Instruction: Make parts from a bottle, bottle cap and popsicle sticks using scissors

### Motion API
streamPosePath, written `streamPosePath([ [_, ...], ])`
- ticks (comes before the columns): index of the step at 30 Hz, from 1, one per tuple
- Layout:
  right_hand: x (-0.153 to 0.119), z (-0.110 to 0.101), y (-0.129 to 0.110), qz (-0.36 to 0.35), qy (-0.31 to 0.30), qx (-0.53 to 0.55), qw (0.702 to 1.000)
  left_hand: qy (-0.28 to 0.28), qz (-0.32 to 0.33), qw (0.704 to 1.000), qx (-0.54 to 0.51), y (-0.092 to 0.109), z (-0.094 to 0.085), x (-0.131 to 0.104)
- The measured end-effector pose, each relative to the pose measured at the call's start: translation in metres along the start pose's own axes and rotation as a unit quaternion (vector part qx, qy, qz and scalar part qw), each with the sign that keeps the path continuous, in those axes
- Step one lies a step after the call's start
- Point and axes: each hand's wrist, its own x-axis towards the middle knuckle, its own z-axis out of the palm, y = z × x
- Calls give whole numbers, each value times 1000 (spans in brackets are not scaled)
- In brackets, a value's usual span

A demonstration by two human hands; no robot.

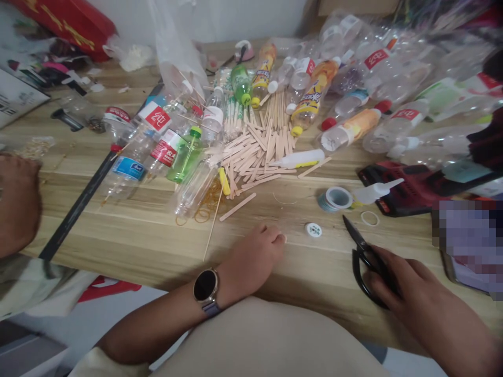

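My right hand [408, 283] grips a pair of black-handled scissors [359, 235] at the right front of the table, their dark blades pointing away from me. Near the front edge, my left hand [255, 256] rests on the wood with its fingers curled under; whatever they may hold is hidden. A watch [206, 286] is on that wrist. Between my hands lies a small white bottle cap [314, 230]. Beyond the scissors are a roll of tape or thread [335, 199], a pale ring [370, 219] and a white nozzle bottle [377, 191]. One loose craft stick [238, 207] lies beyond my left hand.
Many craft sticks [255, 157] are heaped mid-table, among plastic bottles [314, 97]. A red-and-black power tool [396, 193] and a blurred-out phone [467, 272] lie at right. A dark bar [82, 209] crosses the left, near another person's arm [18, 204].
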Motion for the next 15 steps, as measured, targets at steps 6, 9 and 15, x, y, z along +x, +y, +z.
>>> streamPosePath([
  [6, -1, 1, 7, -19, -4, 24, 1000, -23, 46, 998, -48, -12, -4, -18],
  [9, -3, -2, 2, -9, -9, 18, 1000, 49, 28, 994, -98, -25, -6, -12],
  [15, -4, -6, -9, -22, 34, 12, 999, 67, -12, 998, 8, -30, -18, 49],
])
